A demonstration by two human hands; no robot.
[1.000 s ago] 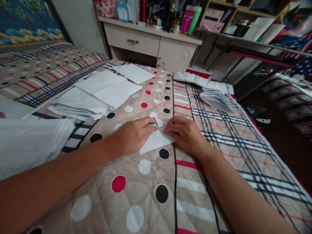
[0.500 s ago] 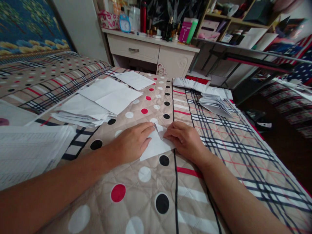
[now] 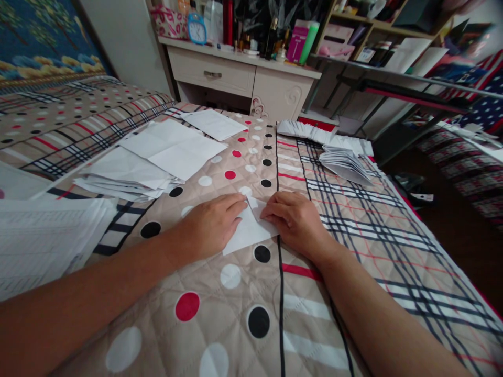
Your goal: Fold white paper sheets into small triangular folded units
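Head view: both forearms (image 3: 118, 280) extended forward, converging. Left hand (image 3: 212, 225) palm down, fingers together, slightly bent, thumb slightly apart, resting on left side of folded white paper sheet (image 3: 248, 234). Right hand (image 3: 296, 222) turned inward, fingers curled, fingertips touching sheet's right side; whether pinching, cannot tell. Sheet lies between hands on beige dotted quilted bedspread (image 3: 157, 319).

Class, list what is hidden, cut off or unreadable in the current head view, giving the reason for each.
All in the head view:
Folded paper, left part: covered by the left hand.
Its right part: covered by the right hand.
Printed pages: text blurred and too small; left side cut off by the picture's edge.
Blue clock: time too small to read.
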